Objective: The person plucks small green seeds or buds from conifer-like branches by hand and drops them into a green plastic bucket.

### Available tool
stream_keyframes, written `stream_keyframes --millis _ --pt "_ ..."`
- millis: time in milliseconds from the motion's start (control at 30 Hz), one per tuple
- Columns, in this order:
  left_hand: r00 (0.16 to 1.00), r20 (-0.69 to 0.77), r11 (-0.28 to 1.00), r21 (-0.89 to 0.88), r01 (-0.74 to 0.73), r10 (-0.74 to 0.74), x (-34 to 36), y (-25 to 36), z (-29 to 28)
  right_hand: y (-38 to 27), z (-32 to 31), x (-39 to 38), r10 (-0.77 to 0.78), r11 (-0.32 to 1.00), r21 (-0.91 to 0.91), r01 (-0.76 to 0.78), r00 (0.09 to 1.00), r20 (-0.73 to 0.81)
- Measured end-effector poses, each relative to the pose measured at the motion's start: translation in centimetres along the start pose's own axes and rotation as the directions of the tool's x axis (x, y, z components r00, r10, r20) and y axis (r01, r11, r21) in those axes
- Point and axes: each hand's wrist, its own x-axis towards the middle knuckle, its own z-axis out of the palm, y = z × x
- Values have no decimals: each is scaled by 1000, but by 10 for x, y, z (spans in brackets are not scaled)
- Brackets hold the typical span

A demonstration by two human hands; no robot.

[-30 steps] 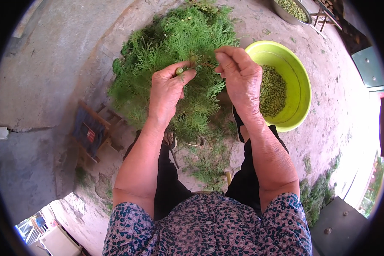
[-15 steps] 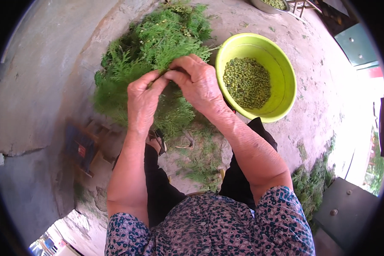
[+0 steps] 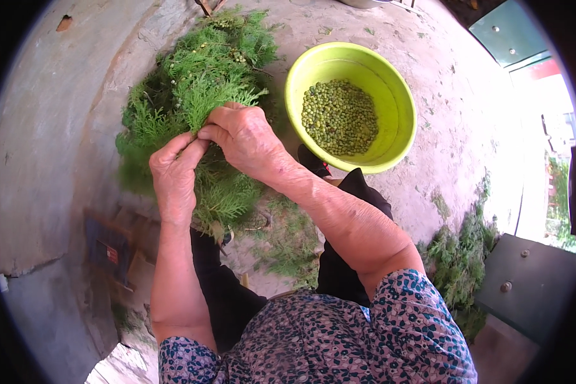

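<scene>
Both grips pinch one sprig: my left hand [image 3: 173,176] steadies it, my right hand [image 3: 246,137] plucks. Branches [image 3: 192,83] lie on the ground; bowl [image 3: 400,105] of green seeds just right, handy for drops.

Green foliage [image 3: 198,83] at upper left; lime-yellow bowl [image 3: 390,89] of olive-green seeds [image 3: 339,118]; navy floral-patterned sleeve [image 3: 416,333]; grey floor [image 3: 45,128].

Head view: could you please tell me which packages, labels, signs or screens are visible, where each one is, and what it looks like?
Flattened cardboard box: on the ground left of the left hand, below the green branches; roughly rectangular, dark blue face with a small red and white label, brown cardboard edges.
No signs or screens show.
</scene>
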Motion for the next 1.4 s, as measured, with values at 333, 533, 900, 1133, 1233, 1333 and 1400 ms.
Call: stream_keyframes --millis 333,533,900,1133,1233,1333,1400 --pt "991 -75 993 -39 112 -115 10 -7 -9 -12 -25 9 393 644 604 -469 880 266" --pt "990 8 990 3 143 -143 11 -6 -3 -2 -72 22 352 -34 995 -92 931 98" --pt "991 126 970 245 7 -38 5 -11 11 -3 -16 -1 -39 940 -331 85 989 143" --pt "960 177 977 30 213 -215 9 -2 -8 9 -20 8 39 997 -65 -42 998 -52" --pt "976 197 996 32 85 -90 7 -3 -5 9 -34 13 260 965 42 -259 965 -41" --pt "982 183 998 35 46 -51 11 -15 -7 -3 -45 15 472 862 189 -471 881 43" --pt "990 135 995 96 33 -46 7 -10 0 -3 -44 15 464 865 199 -460 885 29"
